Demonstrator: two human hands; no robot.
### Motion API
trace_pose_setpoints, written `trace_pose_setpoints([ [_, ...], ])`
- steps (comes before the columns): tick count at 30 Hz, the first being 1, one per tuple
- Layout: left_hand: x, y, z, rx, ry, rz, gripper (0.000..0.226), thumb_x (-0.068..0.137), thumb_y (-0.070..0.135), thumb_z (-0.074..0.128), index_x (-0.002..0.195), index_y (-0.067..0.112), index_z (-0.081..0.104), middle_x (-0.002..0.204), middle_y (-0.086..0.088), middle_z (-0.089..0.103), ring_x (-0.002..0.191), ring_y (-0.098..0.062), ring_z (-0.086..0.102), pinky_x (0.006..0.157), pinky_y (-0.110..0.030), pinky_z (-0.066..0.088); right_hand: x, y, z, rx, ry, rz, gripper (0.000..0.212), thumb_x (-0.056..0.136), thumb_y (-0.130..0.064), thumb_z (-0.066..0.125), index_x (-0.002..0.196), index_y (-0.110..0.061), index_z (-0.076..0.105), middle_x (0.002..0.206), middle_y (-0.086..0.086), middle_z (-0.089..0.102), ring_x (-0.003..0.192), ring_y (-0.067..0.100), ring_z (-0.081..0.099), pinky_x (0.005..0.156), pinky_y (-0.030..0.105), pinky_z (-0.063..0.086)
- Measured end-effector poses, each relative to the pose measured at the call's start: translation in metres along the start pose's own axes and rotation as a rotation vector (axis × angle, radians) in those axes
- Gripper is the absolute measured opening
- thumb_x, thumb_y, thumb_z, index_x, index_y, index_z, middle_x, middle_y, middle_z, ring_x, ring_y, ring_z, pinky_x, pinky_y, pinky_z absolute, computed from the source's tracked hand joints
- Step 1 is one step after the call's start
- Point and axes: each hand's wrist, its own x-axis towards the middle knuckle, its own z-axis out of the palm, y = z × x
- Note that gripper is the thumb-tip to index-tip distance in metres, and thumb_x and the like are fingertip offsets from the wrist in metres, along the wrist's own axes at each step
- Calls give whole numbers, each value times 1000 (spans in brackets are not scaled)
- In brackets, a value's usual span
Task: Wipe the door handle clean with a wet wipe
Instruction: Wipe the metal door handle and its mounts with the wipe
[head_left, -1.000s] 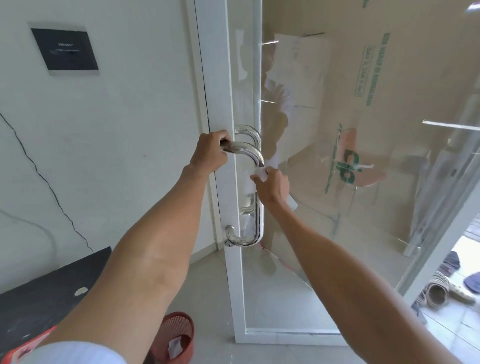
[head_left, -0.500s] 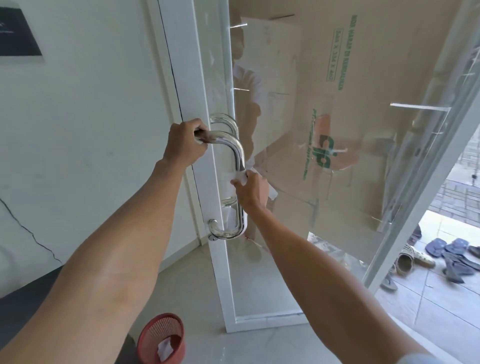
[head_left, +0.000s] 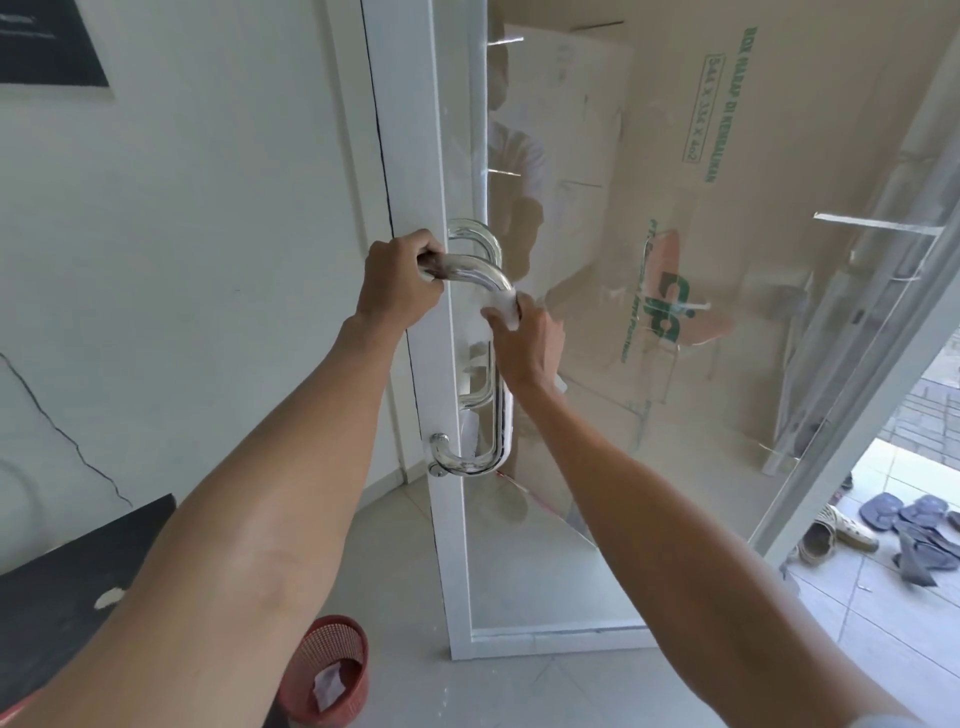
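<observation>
Door handle (head_left: 498, 364), polished chrome curved tube, mounted on white-framed glass door (head_left: 597, 467). Upper end gripped by left hand (head_left: 400, 286). White wet wipe (head_left: 506, 306) pinched around bend by closed right hand (head_left: 524, 338). Wiping judged underway; downward stroke needed next. Shaft below free; door frame edge close behind.

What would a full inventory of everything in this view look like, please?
Curved chrome door handle: one, silver, on the white-framed glass door.
White wet wipe: one, wrapped on the handle's upper bend.
Red mesh waste basket: one, on the floor bottom left, paper inside.
Sandals and slippers: several, blue and beige, outside at right.
Black wall plaque: one, top left.
Left hand: gripping the handle's top.
Right hand: pressing the wipe.
</observation>
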Motion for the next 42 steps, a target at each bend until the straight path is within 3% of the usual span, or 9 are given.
trace_pose_setpoints([
  [4,-1,2,0,1,2,-13,22,69,4,70,90,9,70,88,2,76,83,-16,71,82,-22,52,-29,27,13,52,-77,108,34,82,-37,68,69,-13,47,59,3,52,58,25,48,53,32,34],
  [9,-2,4,-1,7,4,-22,22,69,4,70,91,9,70,87,0,76,82,-17,70,81,-22,52,-58,56,24,-5,-217,233,28,83,-35,68,82,-8,59,81,12,69,78,34,62,67,39,50],
  [14,-3,6,-2,7,2,-22,23,69,3,71,92,8,70,89,1,76,84,-16,71,84,-27,55,-45,45,13,-2,-232,184,27,81,-36,69,84,-10,63,78,9,67,75,29,61,64,35,49],
  [19,-3,6,1,8,13,-21,23,70,4,70,92,8,71,90,0,76,85,-18,71,84,-30,56,-14,11,-3,47,-65,21,27,87,-35,63,75,-14,52,58,-4,50,55,22,43,49,29,24],
  [24,-3,4,1,-6,9,-53,24,70,4,69,93,8,71,89,-1,76,87,-20,71,86,-31,55,-21,18,3,57,-48,-8,28,90,-34,59,85,-7,57,64,8,57,58,25,41,57,33,31],
  [28,-4,6,1,-13,9,-71,24,68,3,66,91,9,70,89,0,76,86,-18,71,85,-29,54,-53,50,17,8,-165,116,26,89,-32,62,76,-14,47,66,9,55,61,26,47,56,33,37],
  [33,-2,4,1,-15,-7,-78,24,68,4,67,91,9,69,89,0,76,85,-21,70,90,-35,53,-79,77,27,-139,-306,218,28,89,-33,64,90,-5,62,88,16,70,82,34,64,65,35,46],
  [39,-1,1,3,-9,0,-67,24,69,4,67,93,9,69,90,-1,76,87,-20,70,90,-35,53,-59,46,15,-52,-134,123,25,86,-31,67,76,-14,51,61,5,57,53,22,49,52,29,35],
  [42,-1,0,5,-6,11,-61,25,71,5,68,95,9,69,92,-1,76,88,-20,70,90,-33,54,-38,23,7,49,-6,63,28,84,-33,68,74,-13,51,59,0,57,51,18,45,49,27,31],
])
